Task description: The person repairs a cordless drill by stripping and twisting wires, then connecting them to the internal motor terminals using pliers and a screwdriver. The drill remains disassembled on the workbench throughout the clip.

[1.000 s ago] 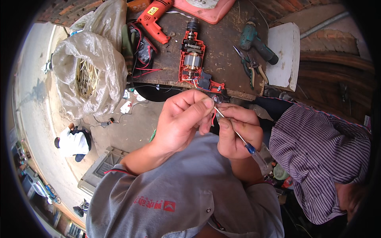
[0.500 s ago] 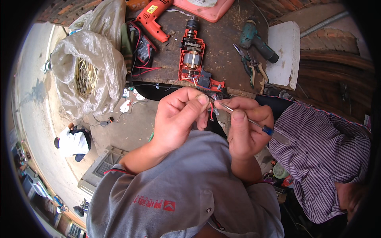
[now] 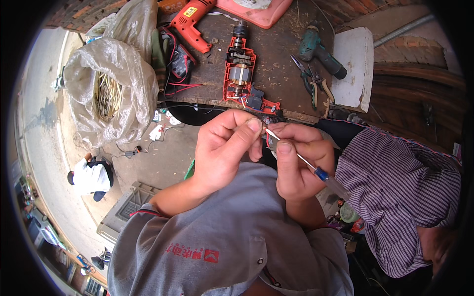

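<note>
In front of my chest, my left hand [image 3: 223,145] is closed, thumb pressed to fingertips on a small part mostly hidden by them. A short red wire [image 3: 267,140] hangs beside that part. My right hand [image 3: 305,163] grips a screwdriver [image 3: 334,185] with a clear and blue handle, pinching its thin shaft between thumb and fingers. The tip points up and left, reaching the small part at my left fingertips. Just beyond my hands, an opened red power drill [image 3: 240,74] lies on the workbench with its motor, gears and chuck exposed.
The dark workbench [image 3: 276,64] also holds an orange-red drill [image 3: 191,29], a teal cordless drill [image 3: 318,52], pliers [image 3: 311,86] and a meter [image 3: 180,64] with red leads. A plastic sack [image 3: 111,74] of straw stands left. Someone in a checked shirt [image 3: 395,182] is close on the right.
My right hand has shifted slightly left and turned the screwdriver more steeply; its tip has come up to the small part. My left hand has barely moved.
</note>
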### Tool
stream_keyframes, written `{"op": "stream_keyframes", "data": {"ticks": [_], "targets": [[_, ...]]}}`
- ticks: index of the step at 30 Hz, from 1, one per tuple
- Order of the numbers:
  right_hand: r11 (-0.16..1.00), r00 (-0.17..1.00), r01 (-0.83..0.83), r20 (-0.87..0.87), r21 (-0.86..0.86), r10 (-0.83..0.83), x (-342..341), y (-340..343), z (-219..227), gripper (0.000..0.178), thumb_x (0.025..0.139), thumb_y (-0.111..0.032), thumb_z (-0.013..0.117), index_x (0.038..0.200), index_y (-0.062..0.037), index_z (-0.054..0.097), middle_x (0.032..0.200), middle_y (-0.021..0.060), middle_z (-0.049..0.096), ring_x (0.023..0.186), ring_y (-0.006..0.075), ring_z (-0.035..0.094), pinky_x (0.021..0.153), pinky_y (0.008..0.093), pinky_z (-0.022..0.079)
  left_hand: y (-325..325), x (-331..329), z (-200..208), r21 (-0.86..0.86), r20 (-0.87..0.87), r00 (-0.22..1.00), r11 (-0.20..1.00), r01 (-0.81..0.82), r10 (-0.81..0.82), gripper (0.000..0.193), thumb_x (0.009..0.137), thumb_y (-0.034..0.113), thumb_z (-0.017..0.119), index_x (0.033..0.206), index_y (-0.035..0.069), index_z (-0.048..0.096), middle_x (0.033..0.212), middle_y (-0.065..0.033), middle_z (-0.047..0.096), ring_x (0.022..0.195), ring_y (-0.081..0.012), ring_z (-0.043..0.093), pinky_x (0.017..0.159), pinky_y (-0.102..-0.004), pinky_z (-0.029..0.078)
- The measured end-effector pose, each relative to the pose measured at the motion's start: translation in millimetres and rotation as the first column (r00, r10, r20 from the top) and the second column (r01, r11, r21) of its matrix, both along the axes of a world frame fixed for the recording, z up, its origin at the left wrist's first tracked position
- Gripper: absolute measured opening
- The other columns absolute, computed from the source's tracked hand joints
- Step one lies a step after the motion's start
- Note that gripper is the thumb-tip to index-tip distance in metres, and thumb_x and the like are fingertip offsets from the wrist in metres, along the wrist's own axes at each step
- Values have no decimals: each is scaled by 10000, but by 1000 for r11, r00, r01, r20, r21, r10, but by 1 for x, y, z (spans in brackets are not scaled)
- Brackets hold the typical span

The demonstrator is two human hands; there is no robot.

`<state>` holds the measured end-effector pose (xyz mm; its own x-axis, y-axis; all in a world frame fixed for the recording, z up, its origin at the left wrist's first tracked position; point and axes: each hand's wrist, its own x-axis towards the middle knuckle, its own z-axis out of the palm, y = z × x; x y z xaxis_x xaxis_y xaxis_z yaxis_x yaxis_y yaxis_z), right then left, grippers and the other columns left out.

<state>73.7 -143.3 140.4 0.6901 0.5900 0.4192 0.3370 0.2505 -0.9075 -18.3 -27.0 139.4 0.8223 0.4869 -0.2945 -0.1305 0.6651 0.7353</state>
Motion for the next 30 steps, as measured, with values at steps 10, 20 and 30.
{"op": "stream_keyframes", "data": {"ticks": [10, 20, 30], "targets": [[998, 997, 33, 66, -47, -30, -1, 0, 2, 150, 916, 76, 669, 969, 32, 536, 1101, 224, 666, 985, 287, 720, 826, 359, 598, -2, 2, 2, -25, -5, 1000, 1000, -9, 9, 161, 1053, 112, 565, 968, -10, 626, 754, -31, 645, 639, -68, 575, 599, -223, 464], [998, 995, 10, 95, -68, -3, 1, -5, 1, 147, 920, 76, 649, 993, 32, 529, 1123, 230, 657, 985, 293, 706, 860, 386, 586, -5, 3, -1, -15, -1, 1000, 1000, 10, -10, 161, 1053, 119, 566, 977, -10, 626, 755, -33, 644, 640, -76, 580, 604, -227, 467], [983, 999, -13, -49, -182, 5, 21, -20, 4, 278, 1038, -117, 433, 1170, 93, 558, 1166, 250, 628, 887, 176, 601, 916, 355, 489, -8, 2, -3, -14, 1, 999, 999, -51, 51, 155, 1058, 123, 546, 980, 2, 601, 761, -55, 633, 628, -109, 589, 588, -247, 485]]}}
